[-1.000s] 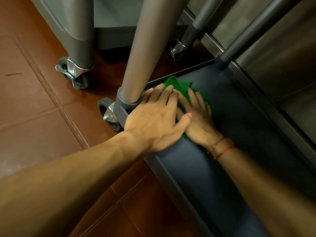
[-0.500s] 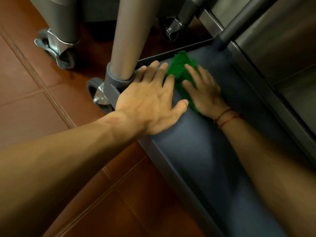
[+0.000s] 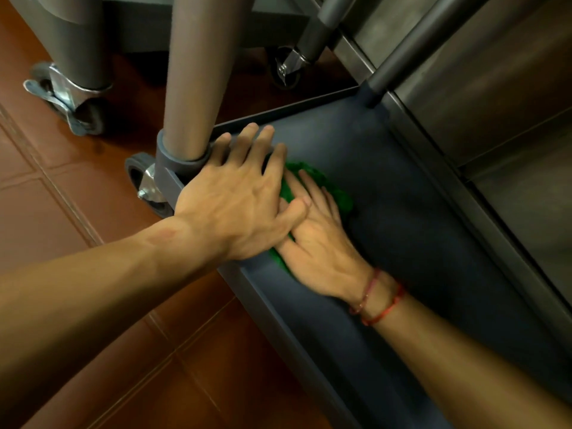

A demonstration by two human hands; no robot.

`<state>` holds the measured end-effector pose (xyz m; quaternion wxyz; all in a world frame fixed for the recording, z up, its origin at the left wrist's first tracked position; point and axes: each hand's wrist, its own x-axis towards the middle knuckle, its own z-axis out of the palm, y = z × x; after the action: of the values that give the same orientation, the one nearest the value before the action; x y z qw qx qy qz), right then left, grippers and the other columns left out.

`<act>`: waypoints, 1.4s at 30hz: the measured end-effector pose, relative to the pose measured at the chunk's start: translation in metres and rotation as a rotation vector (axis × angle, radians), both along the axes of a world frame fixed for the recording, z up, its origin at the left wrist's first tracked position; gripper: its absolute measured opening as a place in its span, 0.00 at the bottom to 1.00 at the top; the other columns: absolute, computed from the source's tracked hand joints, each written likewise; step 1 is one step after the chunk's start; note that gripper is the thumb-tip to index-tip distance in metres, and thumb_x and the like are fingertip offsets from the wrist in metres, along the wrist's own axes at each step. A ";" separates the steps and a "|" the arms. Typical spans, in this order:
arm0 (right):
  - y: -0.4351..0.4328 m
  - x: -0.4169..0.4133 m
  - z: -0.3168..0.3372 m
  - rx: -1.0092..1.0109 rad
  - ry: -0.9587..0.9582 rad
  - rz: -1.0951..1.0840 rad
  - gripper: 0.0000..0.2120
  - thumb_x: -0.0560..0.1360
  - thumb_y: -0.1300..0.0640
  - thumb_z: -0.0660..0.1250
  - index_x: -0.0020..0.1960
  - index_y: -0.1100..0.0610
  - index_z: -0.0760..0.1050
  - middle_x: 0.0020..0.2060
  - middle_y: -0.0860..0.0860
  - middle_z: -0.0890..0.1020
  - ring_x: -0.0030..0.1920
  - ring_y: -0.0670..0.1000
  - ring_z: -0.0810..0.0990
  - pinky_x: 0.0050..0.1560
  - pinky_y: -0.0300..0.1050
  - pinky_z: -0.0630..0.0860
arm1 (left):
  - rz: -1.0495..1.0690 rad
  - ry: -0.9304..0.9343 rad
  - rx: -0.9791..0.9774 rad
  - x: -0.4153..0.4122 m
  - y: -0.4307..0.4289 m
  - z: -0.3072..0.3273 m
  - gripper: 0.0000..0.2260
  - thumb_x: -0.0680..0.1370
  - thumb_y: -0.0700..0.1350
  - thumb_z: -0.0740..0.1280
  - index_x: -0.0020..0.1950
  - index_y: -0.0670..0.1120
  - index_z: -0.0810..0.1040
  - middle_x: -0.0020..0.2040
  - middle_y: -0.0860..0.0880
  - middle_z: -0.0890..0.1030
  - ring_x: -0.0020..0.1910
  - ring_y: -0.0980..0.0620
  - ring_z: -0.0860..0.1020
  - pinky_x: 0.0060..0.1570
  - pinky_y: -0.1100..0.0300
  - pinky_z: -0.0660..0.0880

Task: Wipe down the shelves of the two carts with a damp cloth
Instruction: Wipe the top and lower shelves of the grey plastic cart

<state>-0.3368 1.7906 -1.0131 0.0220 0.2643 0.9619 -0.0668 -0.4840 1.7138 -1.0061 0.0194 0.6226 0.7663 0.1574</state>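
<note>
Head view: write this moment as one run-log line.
step: wipe lower shelf | right hand: flat on green cloth | left hand: flat beside cart post, thumb over right hand

Hands meet on the bottom shelf [image 3: 433, 249], right beside the corner post [image 3: 198, 88].
The cloth [image 3: 328, 184] lies on the shelf just right of the post, right hand [image 3: 322, 252] flat on top; left hand [image 3: 235, 209] rests over the rim against the post's base, overlapping the right. A caster [image 3: 145, 184] sits left of the post, another cart's caster [image 3: 74, 103] behind-left.
</note>
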 end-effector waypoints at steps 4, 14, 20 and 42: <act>0.034 -0.001 -0.005 0.039 0.001 0.039 0.31 0.78 0.42 0.49 0.80 0.46 0.54 0.80 0.53 0.56 0.80 0.58 0.52 0.76 0.63 0.54 | -0.021 0.008 -0.064 0.001 -0.001 0.002 0.40 0.77 0.67 0.39 0.80 0.41 0.53 0.81 0.40 0.52 0.80 0.42 0.47 0.76 0.41 0.50; 0.136 -0.013 -0.004 0.001 0.029 -0.498 0.31 0.76 0.38 0.49 0.78 0.39 0.56 0.80 0.52 0.57 0.79 0.56 0.53 0.77 0.62 0.49 | -0.015 0.010 -0.155 0.002 0.001 0.005 0.42 0.73 0.68 0.36 0.80 0.43 0.48 0.81 0.42 0.47 0.80 0.43 0.43 0.77 0.42 0.46; 0.065 -0.002 0.000 -0.002 0.032 0.000 0.32 0.76 0.42 0.48 0.78 0.50 0.62 0.78 0.55 0.61 0.79 0.58 0.55 0.77 0.59 0.52 | 0.017 -0.017 -0.110 0.005 -0.001 0.003 0.40 0.76 0.67 0.39 0.80 0.42 0.50 0.81 0.41 0.50 0.80 0.43 0.46 0.77 0.43 0.48; 0.244 0.017 0.005 -0.068 0.109 -0.820 0.25 0.84 0.53 0.53 0.80 0.54 0.57 0.77 0.62 0.63 0.75 0.64 0.63 0.74 0.52 0.59 | 0.033 -0.065 -0.095 -0.002 0.004 -0.003 0.38 0.78 0.67 0.41 0.80 0.42 0.48 0.81 0.41 0.50 0.80 0.43 0.45 0.77 0.42 0.48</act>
<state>-0.3203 2.0346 -1.0077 -0.0487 0.6206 0.7740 -0.1155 -0.4864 1.7180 -1.0094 0.0715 0.6028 0.7820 0.1412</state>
